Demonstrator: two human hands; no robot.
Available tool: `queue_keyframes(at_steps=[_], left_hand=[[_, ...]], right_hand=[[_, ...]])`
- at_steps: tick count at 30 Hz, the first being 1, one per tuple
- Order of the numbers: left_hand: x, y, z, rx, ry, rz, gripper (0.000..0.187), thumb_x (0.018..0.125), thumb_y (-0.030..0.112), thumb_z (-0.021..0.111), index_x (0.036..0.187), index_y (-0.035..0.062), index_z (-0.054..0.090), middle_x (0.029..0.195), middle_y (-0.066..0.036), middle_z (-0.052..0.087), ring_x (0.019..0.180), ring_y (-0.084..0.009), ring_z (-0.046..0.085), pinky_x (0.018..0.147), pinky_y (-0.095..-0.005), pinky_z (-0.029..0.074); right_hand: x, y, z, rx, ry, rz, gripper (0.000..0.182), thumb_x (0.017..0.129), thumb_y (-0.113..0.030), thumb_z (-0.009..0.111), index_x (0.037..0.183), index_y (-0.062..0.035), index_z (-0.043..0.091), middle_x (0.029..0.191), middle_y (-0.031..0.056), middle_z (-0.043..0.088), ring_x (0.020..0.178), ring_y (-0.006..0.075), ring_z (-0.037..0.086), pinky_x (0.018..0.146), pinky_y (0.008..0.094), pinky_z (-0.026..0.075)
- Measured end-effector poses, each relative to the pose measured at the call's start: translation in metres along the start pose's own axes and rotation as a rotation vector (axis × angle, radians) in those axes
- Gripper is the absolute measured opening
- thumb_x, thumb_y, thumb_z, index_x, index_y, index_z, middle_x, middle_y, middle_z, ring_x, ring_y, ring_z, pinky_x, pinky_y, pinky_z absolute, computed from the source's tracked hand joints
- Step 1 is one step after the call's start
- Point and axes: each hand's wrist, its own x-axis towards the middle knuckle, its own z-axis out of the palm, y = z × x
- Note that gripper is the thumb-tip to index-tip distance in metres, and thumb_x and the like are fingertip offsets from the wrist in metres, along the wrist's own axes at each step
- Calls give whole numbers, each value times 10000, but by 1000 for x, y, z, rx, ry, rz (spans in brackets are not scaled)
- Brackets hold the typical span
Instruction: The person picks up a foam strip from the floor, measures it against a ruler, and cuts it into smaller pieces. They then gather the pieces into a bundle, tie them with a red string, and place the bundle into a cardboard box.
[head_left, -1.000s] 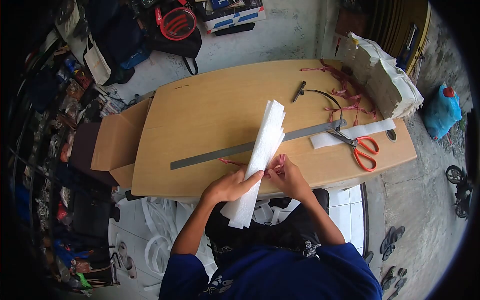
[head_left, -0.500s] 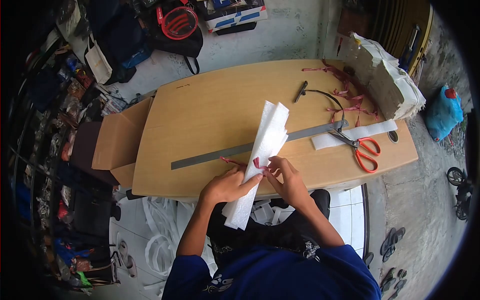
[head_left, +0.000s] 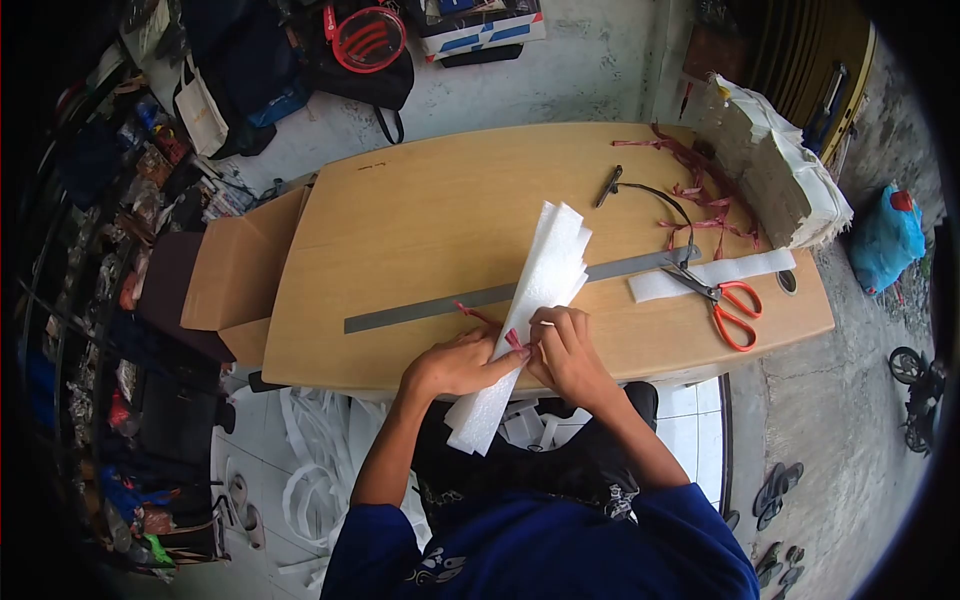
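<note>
A bundle of white foam strips (head_left: 548,262) stands tilted over the table's front edge, fanned at its upper end. My left hand (head_left: 462,364) is closed around its lower part, thumb pressed across the front. Pink plastic string (head_left: 514,340) runs around the bundle at thumb height, with a loose end (head_left: 470,312) sticking out to the left. At the bundle's right side, my right hand (head_left: 566,350) has its fingers curled in a pinch on the string. The exact grip is partly hidden by the fingers.
A steel ruler (head_left: 420,310) lies across the wooden table (head_left: 400,220) behind the bundle. Orange-handled scissors (head_left: 735,310) rest by a single foam strip (head_left: 715,274). More pink strings (head_left: 715,205), a black cord (head_left: 655,188) and a white stack (head_left: 775,160) are at right; a cardboard box (head_left: 240,270) stands left.
My right hand's fingers have curled in more tightly at the string. The bundle has shifted slightly to the right, with my left hand still around it.
</note>
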Motion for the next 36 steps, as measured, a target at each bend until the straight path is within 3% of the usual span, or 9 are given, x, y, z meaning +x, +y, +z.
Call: queue_keyframes(at_steps=[5,8,15,18,21,22,25,28,36], left_hand=[[6,-15,7,60,13,10,742,934,617,380,1245,-42,523,1272,-298,535,1207,-429,504,1046,-447,376],[3,-11,9,95,97,-19,613,962,547,401,1124,-15,588,1100,-250,619,1077,-414,572,952,-422,431],[-12,-6,28,-180,331,-208,763,841,670,546,1102,-47,565,1016,-240,658,965,-354,649,808,-423,496],[-11,-36,48,-399,619,-142,661,863,507,665,1221,-26,510,1078,-217,636,901,-258,656,762,-352,506],[-3,-56,52,-545,754,-26,588,920,412,631,1269,-32,466,1063,-195,627,838,-235,643,744,-334,505],[3,-55,51,-501,847,91,409,965,275,592,1207,-45,513,994,-151,643,807,-183,629,734,-300,501],[20,-81,51,-618,711,155,289,976,191,573,1126,-55,572,938,-109,664,824,-131,623,741,-270,495],[28,-78,58,-640,800,250,196,976,130,562,1040,-48,616,877,-61,665,808,-89,598,724,-249,482],[15,-46,60,-864,692,342,141,957,96,590,1048,-8,616,887,-23,645,800,-66,582,702,-235,480]], right_hand=[[8,13,-5,-178,-119,-225,299,748,-141,693,967,-79,498,1226,56,547,1184,205,506,938,468,325],[14,16,-6,-120,-195,-209,309,756,-154,694,973,-92,483,1227,37,545,1217,177,489,927,471,333],[15,16,-6,-128,-245,-168,321,762,-151,683,1007,-94,484,1233,32,540,1207,188,491,906,480,354],[15,15,-5,-127,-262,-157,321,760,-138,676,1014,-90,487,1235,38,536,1208,190,484,900,492,357],[15,15,-6,-76,-271,-136,341,737,-73,668,1016,-68,471,1254,49,540,1214,229,472,885,475,335],[14,16,-5,-97,-276,-140,330,746,-100,668,1016,-72,481,1251,52,533,1217,216,469,889,479,341],[15,13,-5,-100,-272,-129,318,748,-99,665,1009,-74,485,1251,53,531,1208,222,471,891,482,345],[17,10,-4,-92,-254,-104,311,746,-72,660,1000,-71,480,1257,55,536,1196,248,473,893,485,343],[13,5,-2,-25,-260,-56,240,870,-165,632,1054,-65,515,1203,78,539,1139,247,482,890,476,336]])
